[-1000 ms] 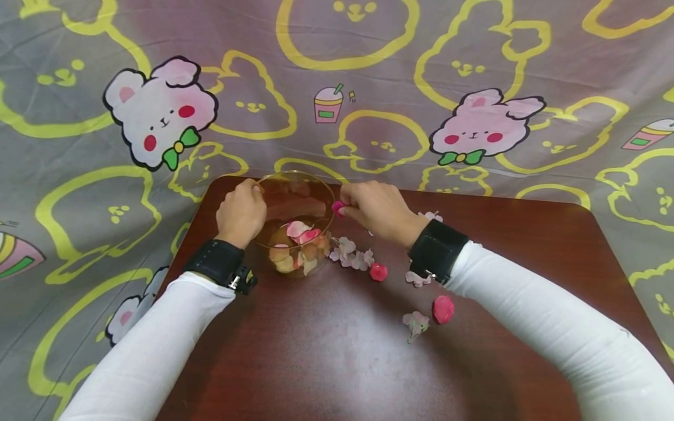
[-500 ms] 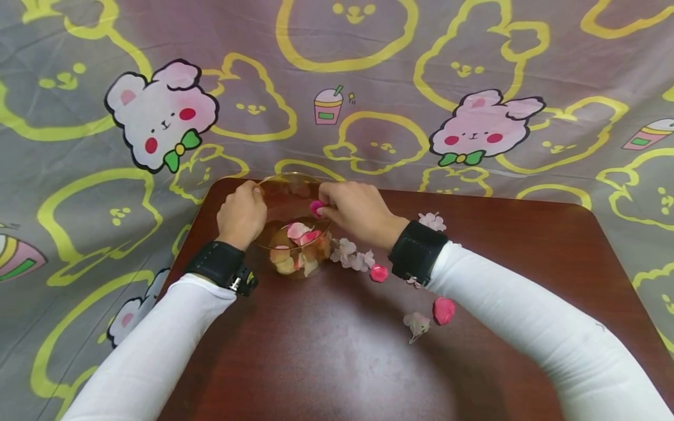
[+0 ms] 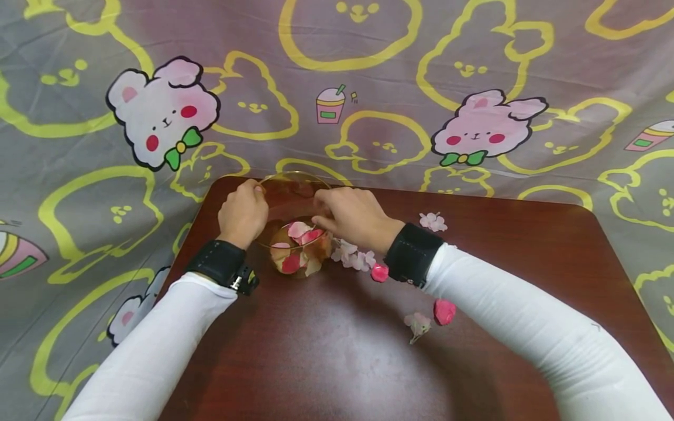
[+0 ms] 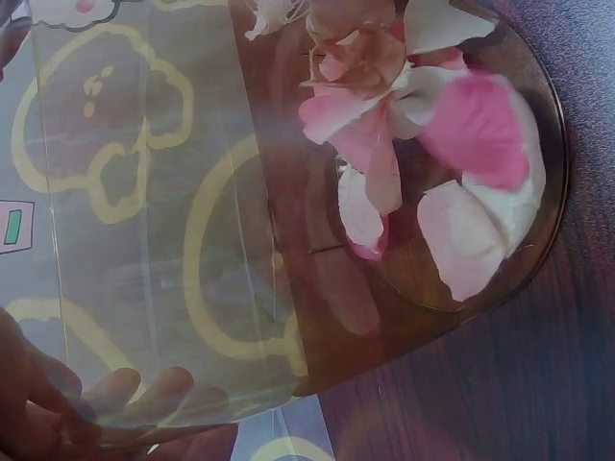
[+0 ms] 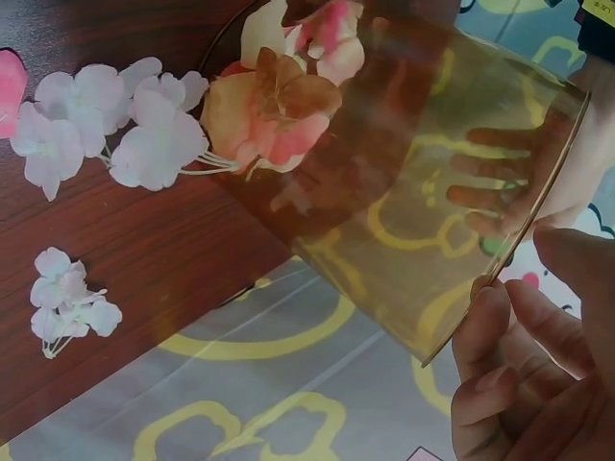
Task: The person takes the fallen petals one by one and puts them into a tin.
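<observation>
Hands are both up at the clear amber glass bowl (image 3: 295, 225) near the far left corner of the dark wood table (image 3: 337, 351). Their left hand (image 3: 243, 211) has its fingers curled round the bowl's left wall, and you can see those fingers (image 4: 135, 394) pressed against the glass from the wrist view. Right hand (image 3: 351, 215) sits at the bowl's right rim with the fingers bent loosely over the edge, holding nothing as far as I can tell (the fingertips (image 5: 490, 322) are right beside the rim, maybe just touching). Bowl looks tipped toward the person, with a pile of pink and white petals (image 3: 297, 245) lying at the bottom. Just right of the bowl on the table there's a sprig of pale blossoms (image 3: 351, 255), then a pink petal (image 3: 378, 272) next to the right wrist strap. Another pink petal (image 3: 444, 311) and a small blossom (image 3: 416, 322) lie nearer the person, and one more blossom (image 3: 433, 221) sits beyond the right forearm. Cartoon bunny cloth (image 3: 474, 88) lies under and behind the table.
</observation>
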Demonstrator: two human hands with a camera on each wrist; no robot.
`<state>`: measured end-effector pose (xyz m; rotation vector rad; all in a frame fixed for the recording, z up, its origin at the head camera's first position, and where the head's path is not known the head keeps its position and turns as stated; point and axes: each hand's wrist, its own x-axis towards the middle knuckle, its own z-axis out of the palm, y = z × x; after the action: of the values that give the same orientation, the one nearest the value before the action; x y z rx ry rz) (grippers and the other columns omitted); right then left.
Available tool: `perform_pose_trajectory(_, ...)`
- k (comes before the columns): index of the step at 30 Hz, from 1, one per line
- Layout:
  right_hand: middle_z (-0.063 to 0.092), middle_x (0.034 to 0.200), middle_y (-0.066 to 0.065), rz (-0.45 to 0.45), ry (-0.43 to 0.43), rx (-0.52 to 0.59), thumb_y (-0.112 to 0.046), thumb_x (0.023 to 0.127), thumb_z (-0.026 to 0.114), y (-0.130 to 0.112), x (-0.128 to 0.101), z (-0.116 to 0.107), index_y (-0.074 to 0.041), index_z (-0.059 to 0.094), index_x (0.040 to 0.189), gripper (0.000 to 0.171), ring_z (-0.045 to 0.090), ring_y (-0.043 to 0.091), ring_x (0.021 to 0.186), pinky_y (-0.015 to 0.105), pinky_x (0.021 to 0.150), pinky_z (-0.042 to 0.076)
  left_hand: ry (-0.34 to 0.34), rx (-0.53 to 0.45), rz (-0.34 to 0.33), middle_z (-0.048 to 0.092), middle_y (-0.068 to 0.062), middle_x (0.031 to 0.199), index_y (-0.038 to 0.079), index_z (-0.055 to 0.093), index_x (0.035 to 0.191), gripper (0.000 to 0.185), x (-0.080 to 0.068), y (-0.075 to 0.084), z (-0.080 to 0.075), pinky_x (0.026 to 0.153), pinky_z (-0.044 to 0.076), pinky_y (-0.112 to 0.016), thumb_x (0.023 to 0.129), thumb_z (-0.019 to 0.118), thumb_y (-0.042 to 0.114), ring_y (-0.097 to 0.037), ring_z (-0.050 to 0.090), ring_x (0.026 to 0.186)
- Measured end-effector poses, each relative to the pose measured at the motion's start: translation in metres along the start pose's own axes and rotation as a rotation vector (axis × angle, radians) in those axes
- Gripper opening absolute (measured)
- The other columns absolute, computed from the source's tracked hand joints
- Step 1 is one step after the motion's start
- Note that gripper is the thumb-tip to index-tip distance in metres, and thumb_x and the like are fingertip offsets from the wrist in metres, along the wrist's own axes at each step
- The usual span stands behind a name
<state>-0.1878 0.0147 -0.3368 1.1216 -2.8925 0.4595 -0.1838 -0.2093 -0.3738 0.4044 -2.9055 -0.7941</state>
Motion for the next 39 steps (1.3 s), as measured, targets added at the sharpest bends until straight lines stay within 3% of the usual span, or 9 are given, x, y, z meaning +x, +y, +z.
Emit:
perform_pose_trajectory(8, 0.072, 0.090, -0.006, 0.018, -0.006, 0.019, -0.037, 0.098, 0.066, 0.002, -0.002, -0.002, -0.016, 0.068, 0.113, 0.025, 0.064, 0.010, 0.076, 0.030, 0.061, 0.049, 0.001, 0.005, -0.001, 0.067, -0.024, 0.125, 0.005, 0.060, 0.125, 0.041, 0.000, 0.001, 0.000, 0.092, 0.048, -0.063, 0.110, 0.028, 0.026, -0.049, 0.063, 0.114)
perform_pose_trajectory(20, 0.066, 0.083, -0.003, 0.049, 0.092, 0.020, -0.033, 0.099, 0.065, 0.023, -0.015, -0.008, -0.016, 0.069, 0.101, 0.017, 0.059, 0.014, 0.073, 0.032, 0.060, 0.045, -0.001, 0.010, 0.006, 0.067, -0.026, 0.125, 0.004, 0.059, 0.125, 0.040, -0.001, 0.002, -0.001, 0.092, 0.048, -0.063, 0.110, 0.029, 0.026, -0.050, 0.063, 0.115)
perform_pose_trajectory(26, 0.067, 0.081, 0.000, 0.059, 0.083, 0.021, -0.032, 0.097, 0.067, 0.039, -0.026, 0.000, -0.014, 0.069, 0.100, 0.019, 0.060, 0.015, 0.071, 0.032, 0.059, 0.046, 0.002, 0.011, 0.006, 0.066, -0.027, 0.126, 0.004, 0.059, 0.126, 0.041, -0.001, 0.001, -0.001, 0.092, 0.048, -0.064, 0.110, 0.028, 0.026, -0.050, 0.063, 0.115)
perform_pose_trajectory(39, 0.073, 0.089, 0.001, 0.121, -0.033, -0.008, -0.032, 0.095, 0.070, 0.059, -0.042, 0.021, -0.014, 0.070, 0.102, 0.020, 0.065, 0.016, 0.076, 0.030, 0.059, 0.049, 0.001, 0.008, 0.001, 0.066, -0.026, 0.126, 0.004, 0.059, 0.124, 0.041, -0.001, 0.001, -0.002, 0.093, 0.047, -0.064, 0.110, 0.028, 0.026, -0.050, 0.062, 0.116)
